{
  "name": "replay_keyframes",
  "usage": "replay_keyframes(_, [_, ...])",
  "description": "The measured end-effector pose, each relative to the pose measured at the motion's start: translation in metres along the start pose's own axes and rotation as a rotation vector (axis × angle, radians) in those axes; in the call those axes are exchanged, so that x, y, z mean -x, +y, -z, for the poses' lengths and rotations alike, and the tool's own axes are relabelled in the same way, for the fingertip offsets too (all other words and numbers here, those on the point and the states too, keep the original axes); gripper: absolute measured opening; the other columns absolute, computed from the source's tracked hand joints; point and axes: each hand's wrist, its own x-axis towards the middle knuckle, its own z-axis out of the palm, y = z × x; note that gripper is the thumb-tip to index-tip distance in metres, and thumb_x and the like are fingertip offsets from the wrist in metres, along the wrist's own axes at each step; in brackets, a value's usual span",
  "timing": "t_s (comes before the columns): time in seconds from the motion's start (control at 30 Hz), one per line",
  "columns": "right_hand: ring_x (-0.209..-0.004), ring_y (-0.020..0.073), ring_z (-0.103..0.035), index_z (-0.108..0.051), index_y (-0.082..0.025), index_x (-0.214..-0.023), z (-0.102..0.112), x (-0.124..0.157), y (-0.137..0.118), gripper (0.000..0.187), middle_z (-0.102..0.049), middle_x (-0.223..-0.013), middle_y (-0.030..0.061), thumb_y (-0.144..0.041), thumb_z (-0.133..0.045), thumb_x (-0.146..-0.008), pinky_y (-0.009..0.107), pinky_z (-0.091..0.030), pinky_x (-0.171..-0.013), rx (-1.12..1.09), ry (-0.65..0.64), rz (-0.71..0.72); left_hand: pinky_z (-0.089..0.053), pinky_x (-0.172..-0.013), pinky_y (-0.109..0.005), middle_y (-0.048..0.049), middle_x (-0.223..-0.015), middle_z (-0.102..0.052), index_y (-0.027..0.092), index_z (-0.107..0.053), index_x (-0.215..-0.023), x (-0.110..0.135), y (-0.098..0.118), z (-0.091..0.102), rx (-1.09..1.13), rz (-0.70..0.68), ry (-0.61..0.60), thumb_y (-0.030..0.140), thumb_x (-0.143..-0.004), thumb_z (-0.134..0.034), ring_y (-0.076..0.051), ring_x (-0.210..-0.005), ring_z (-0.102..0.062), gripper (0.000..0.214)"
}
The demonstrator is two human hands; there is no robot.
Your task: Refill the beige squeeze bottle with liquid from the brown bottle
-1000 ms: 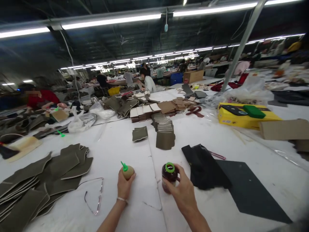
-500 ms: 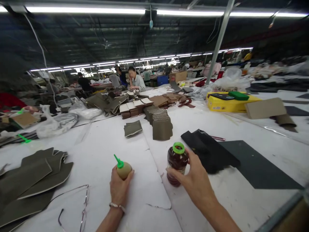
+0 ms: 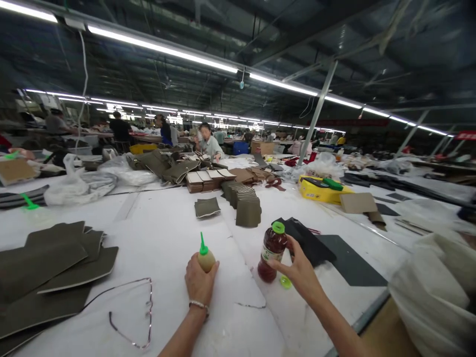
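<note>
My left hand [image 3: 201, 280] is wrapped round a squeeze bottle [image 3: 207, 260] with a yellowish body and a green pointed nozzle that points up. To the right, my right hand [image 3: 299, 265] grips a clear bottle [image 3: 273, 250] of dark red-brown liquid. Its neck ring is green and the mouth looks uncapped. This bottle stands nearly upright, and whether its base rests on the table I cannot tell. A green cap [image 3: 285, 282] lies on the white table [image 3: 238, 327] beside it, under my right hand.
Eyeglasses [image 3: 148, 307] and dark olive panels [image 3: 67, 267] lie at left. Olive pieces [image 3: 248, 210] are fanned out ahead. Black material [image 3: 305, 240] and a dark sheet [image 3: 351, 260] lie right, before a yellow box [image 3: 320, 191]. Another person [image 3: 210, 141] sits across the table.
My view has turned, shifting the scene. The left hand and squeeze bottle have moved rightward, closer to the larger bottle, which stands more upright in view. The green cap on the table has come into sight.
</note>
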Motion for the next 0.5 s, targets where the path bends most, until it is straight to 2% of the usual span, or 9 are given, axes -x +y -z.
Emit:
replay_keyframes(0.13, [-0.12, 0.031, -0.049, -0.039, -0.015, -0.134, 0.015, 0.036, -0.019, 0.082, -0.054, -0.129, 0.0164, -0.056, -0.068, -0.068, 0.049, -0.041, -0.099, 0.049, 0.109, -0.036, -0.045, -0.096, -0.044, -0.0118, -0.112, -0.054, 0.015, -0.042, -0.119, 0.009, 0.005, 0.021, 0.097, -0.015, -0.059, 0.039, -0.075, -0.061, -0.029, -0.107, -0.054, 0.054])
replay_keyframes(0.23, [-0.099, 0.0274, -0.06, -0.05, -0.019, -0.121, 0.018, 0.072, -0.046, 0.064, -0.063, -0.107, 0.0105, -0.063, -0.058, -0.075, 0.043, -0.05, -0.085, 0.121, 0.245, -0.071, -0.048, -0.091, -0.04, -0.0076, -0.109, -0.055, 0.019, -0.043, -0.116, 0.021, 0.016, 0.045, 0.187, -0.031, -0.137, 0.037, -0.072, -0.065, -0.025, -0.1, -0.057, 0.053])
replay_keyframes(0.3, [-0.081, 0.0231, -0.063, -0.056, -0.022, -0.111, 0.009, 0.093, -0.072, 0.052, -0.065, -0.092, 0.0056, -0.062, -0.053, -0.079, 0.036, -0.052, -0.074, 0.137, 0.192, -0.039, -0.048, -0.089, -0.039, -0.0067, -0.106, -0.056, 0.02, -0.044, -0.11, 0.033, 0.025, 0.064, 0.261, -0.021, -0.218, 0.034, -0.067, -0.068, -0.025, -0.098, -0.059, 0.051])
replay_keyframes(0.37, [-0.07, 0.0192, -0.062, -0.06, -0.023, -0.104, -0.008, 0.109, -0.101, 0.042, -0.065, -0.081, 0.0024, -0.059, -0.05, -0.084, 0.03, -0.051, -0.066, 0.107, 0.047, 0.046, -0.049, -0.085, -0.037, -0.0057, -0.102, -0.059, 0.021, -0.044, -0.107, 0.047, 0.03, 0.083, 0.31, -0.003, -0.294, 0.031, -0.065, -0.07, -0.025, -0.095, -0.06, 0.051])
replay_keyframes(0.43, [-0.061, 0.0169, -0.06, -0.061, -0.024, -0.104, -0.03, 0.12, -0.127, 0.039, -0.064, -0.073, 0.0002, -0.056, -0.049, -0.086, 0.027, -0.049, -0.059, 0.102, -0.073, 0.13, -0.051, -0.08, -0.036, -0.0044, -0.097, -0.063, 0.022, -0.044, -0.109, 0.063, 0.027, 0.1, 0.327, -0.023, -0.341, 0.031, -0.065, -0.07, -0.024, -0.091, -0.062, 0.052])
replay_keyframes(0.5, [-0.052, 0.017, -0.058, -0.061, -0.024, -0.106, -0.051, 0.128, -0.144, 0.042, -0.061, -0.063, -0.0015, -0.057, -0.053, -0.082, 0.027, -0.046, -0.051, 0.154, -0.102, 0.193, -0.052, -0.076, -0.035, -0.005, -0.094, -0.065, 0.024, -0.046, -0.112, 0.08, 0.016, 0.111, 0.312, -0.124, -0.357, 0.034, -0.072, -0.065, -0.024, -0.086, -0.064, 0.045])
